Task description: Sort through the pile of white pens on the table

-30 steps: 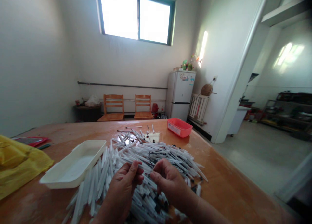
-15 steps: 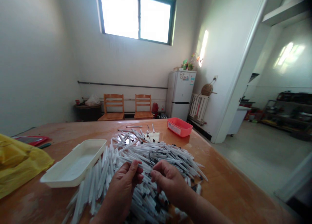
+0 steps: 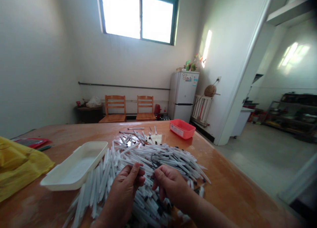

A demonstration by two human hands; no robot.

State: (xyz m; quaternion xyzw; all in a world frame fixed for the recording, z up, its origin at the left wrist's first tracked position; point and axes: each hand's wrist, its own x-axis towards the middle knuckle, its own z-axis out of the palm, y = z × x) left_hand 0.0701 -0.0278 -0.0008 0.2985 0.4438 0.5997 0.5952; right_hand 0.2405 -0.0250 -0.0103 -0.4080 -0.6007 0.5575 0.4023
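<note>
A large pile of white pens (image 3: 109, 175), many with dark caps or tips, is spread over the table. Above its near part, my left hand (image 3: 128, 181) is closed, thumb pressed to the curled fingers around what seems to be a slim pale pen, mostly hidden. Just to the right, my right hand (image 3: 170, 183) is closed in a pinch with its fingertips facing the left hand. Whatever lies between those fingertips is too small and blurred to make out. A narrow gap separates the two hands.
Left of the pile stands a cream plastic tray (image 3: 76, 165). A pink-red basket (image 3: 182, 129) sits at the table's far right. On the left lie a yellow plastic bag (image 3: 22, 165) and a red packet (image 3: 32, 142). Two wooden chairs (image 3: 115, 109) stand beyond the wooden table (image 3: 237, 188).
My right hand has turned slightly, its fingers shifting a little at the pinch. The left hand stays almost where it was, and the pile looks the same.
</note>
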